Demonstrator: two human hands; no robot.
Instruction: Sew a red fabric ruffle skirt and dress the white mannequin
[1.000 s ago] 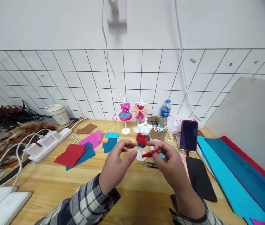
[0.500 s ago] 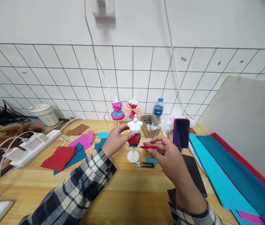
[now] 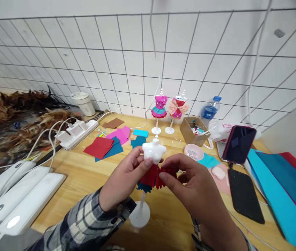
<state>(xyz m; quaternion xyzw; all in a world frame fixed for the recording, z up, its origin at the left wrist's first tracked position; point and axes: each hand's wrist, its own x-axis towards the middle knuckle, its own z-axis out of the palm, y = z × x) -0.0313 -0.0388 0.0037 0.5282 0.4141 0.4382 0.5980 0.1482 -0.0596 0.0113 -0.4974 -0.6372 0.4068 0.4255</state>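
A small white mannequin (image 3: 154, 150) on a round-based stand (image 3: 139, 214) tilts slightly in front of me. Around its waist is a skirt of red fabric (image 3: 149, 176) over a blue layer with a jagged hem (image 3: 144, 188). My left hand (image 3: 123, 176) is closed on the mannequin's torso, thumb across its front. My right hand (image 3: 192, 181) pinches a pleated red fabric piece (image 3: 160, 179) against the skirt's right side; its fingers hide part of that piece.
Two dressed mannequins (image 3: 159, 106) stand at the back beside a cardboard box (image 3: 193, 130) and water bottle (image 3: 211, 108). A pink dish (image 3: 193, 152) holds small bits. Fabric sheets (image 3: 98, 147) lie left; a phone (image 3: 239, 143) and rolled cloth (image 3: 271, 195) are right. A power strip (image 3: 81, 134) sits far left.
My right hand has brought the red piece left to the mannequin's skirt. The mannequin is nearer and tilted now. The view has turned downward and to the left.
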